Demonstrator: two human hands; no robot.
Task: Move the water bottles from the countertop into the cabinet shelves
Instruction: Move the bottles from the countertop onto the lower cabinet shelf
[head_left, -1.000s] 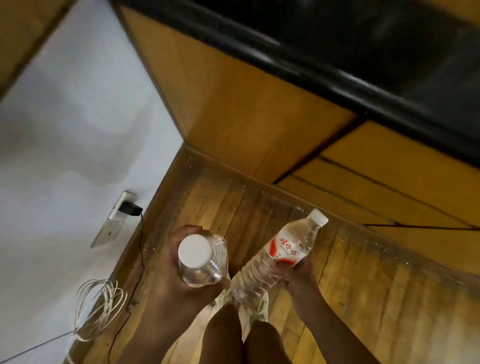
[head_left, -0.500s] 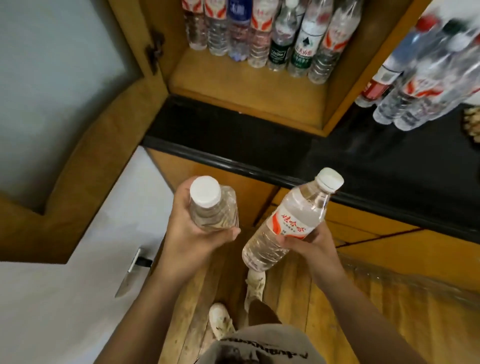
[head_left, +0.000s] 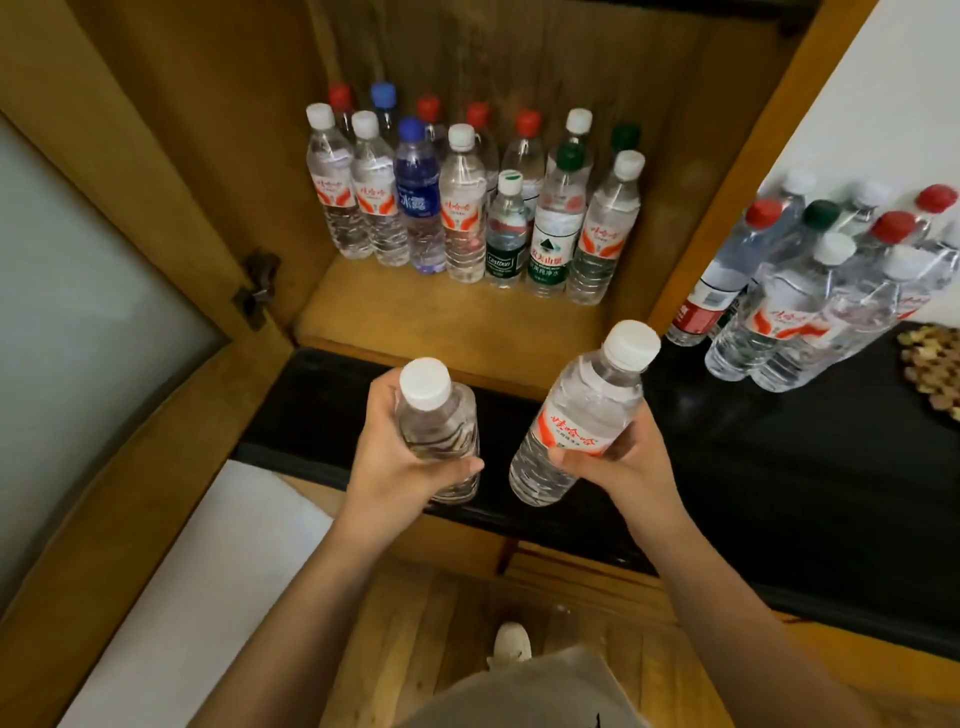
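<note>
My left hand (head_left: 395, 467) grips a clear white-capped water bottle (head_left: 439, 415), held upright above the black countertop (head_left: 779, 467). My right hand (head_left: 618, 462) holds a second white-capped bottle (head_left: 582, 410) with a red label, tilted to the right. Both are in front of the open wooden cabinet shelf (head_left: 415, 312), where several bottles (head_left: 467, 208) with white, red, blue and green caps stand in rows at the back. More bottles (head_left: 810, 291) stand clustered on the countertop at the right.
The cabinet door (head_left: 104, 312) with a frosted pane hangs open at the left, on a dark hinge (head_left: 257, 288). A wooden trivet (head_left: 935, 374) lies on the counter's right edge. Wooden drawers and floor are below, with my shoe (head_left: 511, 642).
My view has tilted up from the floor to the cabinet. Both hands have risen with their bottles from knee level to just above the countertop's edge.
</note>
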